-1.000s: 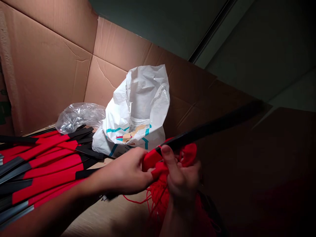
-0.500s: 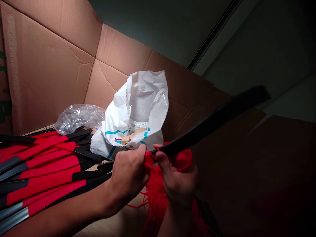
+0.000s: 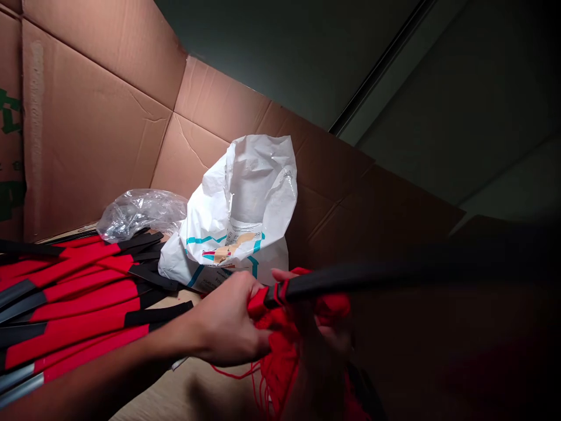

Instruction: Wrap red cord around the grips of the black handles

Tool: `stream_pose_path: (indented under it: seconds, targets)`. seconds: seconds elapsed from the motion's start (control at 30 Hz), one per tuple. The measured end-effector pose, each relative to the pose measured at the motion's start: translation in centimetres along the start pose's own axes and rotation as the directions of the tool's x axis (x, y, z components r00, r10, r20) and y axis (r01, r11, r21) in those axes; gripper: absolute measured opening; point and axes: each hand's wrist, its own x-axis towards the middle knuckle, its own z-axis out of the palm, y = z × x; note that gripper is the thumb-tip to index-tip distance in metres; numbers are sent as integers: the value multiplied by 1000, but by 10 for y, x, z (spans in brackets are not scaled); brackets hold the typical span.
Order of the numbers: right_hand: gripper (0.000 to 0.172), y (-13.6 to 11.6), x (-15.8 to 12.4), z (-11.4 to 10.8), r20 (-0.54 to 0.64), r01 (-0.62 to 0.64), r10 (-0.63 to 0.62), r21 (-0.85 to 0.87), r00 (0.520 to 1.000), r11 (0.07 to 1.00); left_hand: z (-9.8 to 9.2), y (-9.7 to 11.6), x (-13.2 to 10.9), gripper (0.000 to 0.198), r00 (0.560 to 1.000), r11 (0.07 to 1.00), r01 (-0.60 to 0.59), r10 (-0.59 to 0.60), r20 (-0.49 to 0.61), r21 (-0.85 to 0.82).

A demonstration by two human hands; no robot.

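My left hand [image 3: 228, 324] is closed on the edge of a red cloth [image 3: 280, 345], pinching it at the end of a long black strip [image 3: 394, 272]. My right hand [image 3: 324, 333] lies in shadow under the strip, its fingers wrapped round the strip and the bunched red cloth. The strip reaches out to the right, nearly level. Loose red threads hang below the cloth.
A stack of several black strips with red cloth sleeves [image 3: 74, 304] lies at the left on a wooden surface [image 3: 197, 392]. Behind them sit a crumpled clear plastic bag [image 3: 140, 211] and a white bag [image 3: 241, 210]. Cardboard walls [image 3: 96, 128] close the back.
The black strip has swung down from pointing up-right to nearly level. My left hand has shifted right along the red cloth; my right hand has dropped lower into shadow.
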Motion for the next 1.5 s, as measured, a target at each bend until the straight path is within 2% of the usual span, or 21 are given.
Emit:
stream_pose_path:
  seconds: [0.07,0.1,0.23,0.33,0.37,0.43,0.47,0.5,0.53,0.57,0.67,0.7,0.83,1.03,1.13,1.23,1.3,1.33,1.37,1.43,1.5]
  targets:
    - [25,1,1,-3,-1,-4,4,-17,1000,1000,-11,6,-7,36,942,978,113,-49,332,-177]
    - [26,1,2,-3,-31,7,-8,-40,999,999,-16,9,-10,37,914,966,161,-69,399,-201]
    - [36,0,6,-1,-4,53,-54,-116,999,992,-28,13,-11,35,926,962,170,-82,368,-215]
    - [42,-4,5,3,-15,53,-57,-179,998,982,-24,7,-5,36,865,953,236,-116,488,-192]
    - [40,-6,4,6,-73,58,-73,-191,995,980,-20,5,-3,34,898,966,199,-113,425,-165]
    - [32,-8,3,11,-201,58,-109,-242,974,969,-10,3,1,24,998,999,52,-52,39,12]
    - [29,-9,2,13,-233,53,-119,-269,965,962,-5,3,2,20,978,986,26,9,-207,167]
    - [28,-8,1,14,-233,52,-121,-280,965,958,0,3,2,17,915,948,56,77,-396,313]
    - [26,-7,0,13,-212,51,-110,-267,971,962,3,5,2,16,861,904,100,131,-491,416]
    - [24,-5,-1,11,-174,45,-87,-229,981,972,5,7,0,19,859,875,115,150,-489,471]
    - [32,1,-3,2,-52,3,-6,-51,999,999,3,14,-5,33,968,884,37,83,-235,465]
    - [35,2,-3,-1,-40,-22,21,-23,999,999,0,16,-6,32,978,880,33,69,-198,473]
    - [33,-7,-7,-4,-69,-85,77,-118,995,989,-11,11,-4,8,910,715,175,146,-389,677]
    - [43,-21,-11,-7,-157,-119,84,-233,984,965,-11,3,6,24,865,655,252,179,-469,713]
    - [41,-16,-10,-9,-134,-175,160,-111,978,978,-15,10,1,11,912,692,156,173,-371,705]
    - [49,-12,-9,-7,-23,-232,237,148,971,961,-24,19,-11,24,999,891,-21,37,-26,454]
    - [46,-13,-8,-4,-23,-214,223,212,974,954,-26,21,-16,30,950,990,58,-94,298,127]
    - [40,-14,-8,-3,-56,-195,209,192,976,962,-25,20,-17,31,913,992,126,-123,388,18]
    - [35,-15,-7,-1,-103,-180,195,143,975,973,-23,18,-16,31,915,989,147,-129,382,-17]
    - [27,-17,-6,2,-183,-157,154,-2,971,988,-14,12,-10,22,994,994,44,-54,93,102]
    - [21,-18,-6,3,-213,-118,91,-116,973,986,-6,8,-3,19,952,924,-4,122,-282,384]
